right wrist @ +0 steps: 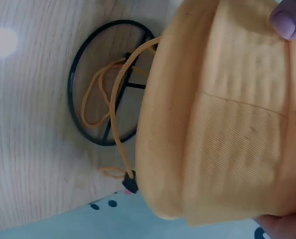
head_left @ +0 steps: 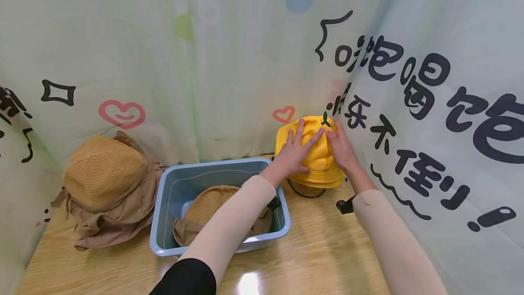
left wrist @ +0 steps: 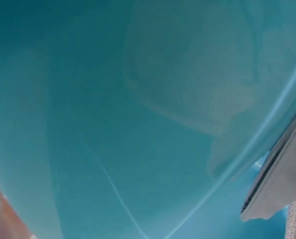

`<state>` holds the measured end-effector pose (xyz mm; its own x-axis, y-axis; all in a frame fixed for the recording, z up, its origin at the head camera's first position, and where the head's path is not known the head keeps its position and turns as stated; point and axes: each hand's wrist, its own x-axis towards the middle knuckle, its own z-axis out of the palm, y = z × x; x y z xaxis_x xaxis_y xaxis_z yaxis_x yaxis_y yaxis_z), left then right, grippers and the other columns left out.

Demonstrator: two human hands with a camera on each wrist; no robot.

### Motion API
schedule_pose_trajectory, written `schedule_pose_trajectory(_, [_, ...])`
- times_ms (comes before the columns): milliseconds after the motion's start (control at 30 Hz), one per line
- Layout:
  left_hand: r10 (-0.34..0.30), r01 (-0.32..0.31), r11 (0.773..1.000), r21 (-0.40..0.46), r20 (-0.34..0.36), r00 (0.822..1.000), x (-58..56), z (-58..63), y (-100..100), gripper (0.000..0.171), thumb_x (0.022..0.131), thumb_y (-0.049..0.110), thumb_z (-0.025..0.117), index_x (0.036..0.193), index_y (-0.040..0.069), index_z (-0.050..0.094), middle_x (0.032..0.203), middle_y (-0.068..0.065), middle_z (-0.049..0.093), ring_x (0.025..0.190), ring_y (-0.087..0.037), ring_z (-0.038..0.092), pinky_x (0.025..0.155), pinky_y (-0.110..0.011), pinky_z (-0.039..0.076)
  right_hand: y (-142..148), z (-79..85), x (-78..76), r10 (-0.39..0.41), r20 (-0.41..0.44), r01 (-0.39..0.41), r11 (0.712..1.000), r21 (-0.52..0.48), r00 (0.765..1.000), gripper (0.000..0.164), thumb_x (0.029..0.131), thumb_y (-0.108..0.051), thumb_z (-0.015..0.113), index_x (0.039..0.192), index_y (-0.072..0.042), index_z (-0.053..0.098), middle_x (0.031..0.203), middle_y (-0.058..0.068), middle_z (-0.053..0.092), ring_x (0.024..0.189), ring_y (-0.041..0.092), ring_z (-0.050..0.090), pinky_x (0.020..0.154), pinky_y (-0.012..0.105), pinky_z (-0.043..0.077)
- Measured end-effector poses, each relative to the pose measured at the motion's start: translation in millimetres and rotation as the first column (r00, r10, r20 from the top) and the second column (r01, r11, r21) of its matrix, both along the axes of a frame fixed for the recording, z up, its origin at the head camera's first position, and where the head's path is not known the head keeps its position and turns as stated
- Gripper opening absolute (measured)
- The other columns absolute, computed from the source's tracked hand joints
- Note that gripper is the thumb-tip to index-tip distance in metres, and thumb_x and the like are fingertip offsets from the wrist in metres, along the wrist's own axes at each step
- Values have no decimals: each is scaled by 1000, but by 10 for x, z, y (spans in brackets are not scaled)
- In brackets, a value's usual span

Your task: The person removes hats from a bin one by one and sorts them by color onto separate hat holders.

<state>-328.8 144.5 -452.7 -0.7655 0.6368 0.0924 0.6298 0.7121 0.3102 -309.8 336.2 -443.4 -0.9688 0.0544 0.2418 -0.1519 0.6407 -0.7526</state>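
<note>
A yellow bucket hat (head_left: 327, 175) with a small green sprout on its crown sits over a stand at the back right of the table. Under the brim shows the stand's black wire base (right wrist: 70, 84). My left hand (head_left: 290, 156) rests on the hat's left front with fingers spread. The right hand (head_left: 343, 151) lies along its right side, fingers straight. In the right wrist view the thumb (right wrist: 289, 20) touches the fabric, and a yellow cord (right wrist: 114, 99) with a black toggle (right wrist: 130, 182) hangs below the brim.
Left of the yellow hat stands a blue plastic basin (head_left: 157, 222) holding a tan straw hat (head_left: 209, 204) with brown cloth. More straw and brown cloth hats (head_left: 104, 172) are piled at the far left. A printed curtain (head_left: 237, 67) hangs behind and to the right of the wooden table (head_left: 311, 258).
</note>
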Motion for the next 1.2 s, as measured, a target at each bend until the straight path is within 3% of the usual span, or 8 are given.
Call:
schedule_pose_trajectory(67, [-3, 3, 1000, 0, 28, 1000, 7, 8, -6, 130, 79, 40, 83, 148, 52, -27, 158, -11, -38, 147, -54, 14, 105, -53, 46, -18, 11, -26, -8, 67, 8, 1000, 12, 998, 67, 104, -60, 24, 161, -35, 1, 169, 3, 6, 151, 43, 12, 117, 66, 9])
schedule_pose_trajectory(333, [-21, 24, 999, -37, 93, 995, 50, -33, -34, 127, 80, 31, 83, 149, 56, -21, 166, -17, -10, 147, -46, 27, 112, -52, 38, -28, -158, 10, -103, 100, 98, 993, 60, 990, 70, 102, -64, 19, 162, -32, 1, 168, 10, 10, 149, 47, 17, 115, 68, 13])
schedule_pose_trajectory(667, [14, -8, 980, -197, 28, 1000, 99, 0, 0, 124, 82, 48, 78, 147, 55, -27, 159, -21, 19, 127, -36, 46, 103, -43, 47, 188, -90, 5, -27, 283, 15, 999, 45, 959, 78, 98, -71, 14, 162, -29, -3, 164, 25, 15, 145, 55, 18, 115, 68, 15])
schedule_pose_trajectory(733, [6, -3, 984, -177, 15, 1000, 96, -11, -9, 124, 82, 48, 78, 147, 54, -27, 160, -21, 16, 130, -37, 44, 104, -44, 46, 174, -113, 48, -47, 225, 41, 999, 30, 973, 77, 100, -68, 19, 162, -28, -3, 163, 25, 16, 145, 54, 20, 116, 67, 15])
schedule_pose_trajectory(833, [-28, 23, 990, -136, -36, 999, 79, 7, -32, 125, 81, 47, 78, 150, 51, -26, 165, -20, -1, 143, -42, 31, 109, -49, 42, 78, -244, 156, -125, 47, 129, 989, -72, 991, 77, 101, -60, 37, 162, -30, 1, 165, 18, 16, 147, 46, 21, 117, 65, 16])
schedule_pose_trajectory(967, [-79, 65, 993, -97, -144, 986, 34, 92, -46, 126, 80, 45, 81, 154, 44, -21, 163, -17, -25, 151, -45, 8, 114, -51, 35, -107, -531, 318, -208, -151, 180, 966, -184, 966, 97, 90, -48, 69, 160, -35, 2, 168, 5, 10, 152, 32, 16, 120, 59, 16])
schedule_pose_trajectory(1067, [-110, 97, 992, -85, -158, 981, 2, 120, -59, 125, 79, 46, 81, 156, 42, -18, 161, -15, -33, 151, -47, 4, 112, -49, 39, -225, -707, 424, -214, -208, 196, 975, -103, 954, 115, 80, -42, 82, 161, -30, 0, 168, 7, 4, 154, 29, 8, 120, 59, 13])
schedule_pose_trajectory(1200, [-117, 113, 991, -78, -61, 991, -14, 75, -105, 123, 81, 41, 81, 155, 45, -17, 159, -11, -38, 150, -49, 12, 105, -48, 47, -316, -843, 482, -183, -249, 201, 979, 47, 951, 116, 80, -35, 83, 161, -22, 1, 167, 15, 3, 154, 34, 5, 119, 62, 14])
